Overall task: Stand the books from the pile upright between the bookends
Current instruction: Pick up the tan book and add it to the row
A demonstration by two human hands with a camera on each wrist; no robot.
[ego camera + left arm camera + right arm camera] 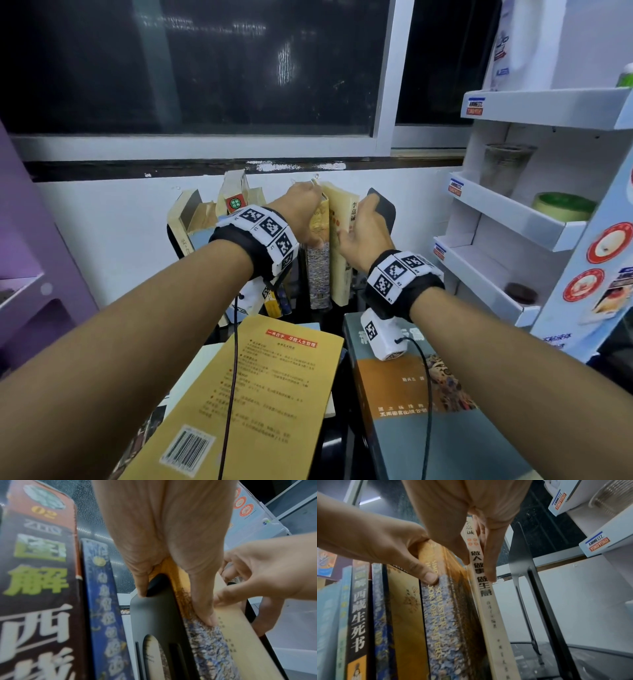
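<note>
While upright, speckled book (318, 270) in left hand (301, 216).

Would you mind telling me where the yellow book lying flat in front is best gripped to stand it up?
Grip the yellow book by its right long edge, coming from the right: it lies flat, back cover up, and that edge overhangs the dark gap beside the grey book, so fingers should slip underneath.

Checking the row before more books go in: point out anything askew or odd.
The books at the left end of the row lean and splay apart at the top instead of standing straight. The left hand grips the mosaic-spined book; the right hand steadies the cream book beside it. Nothing looks damaged.
</note>
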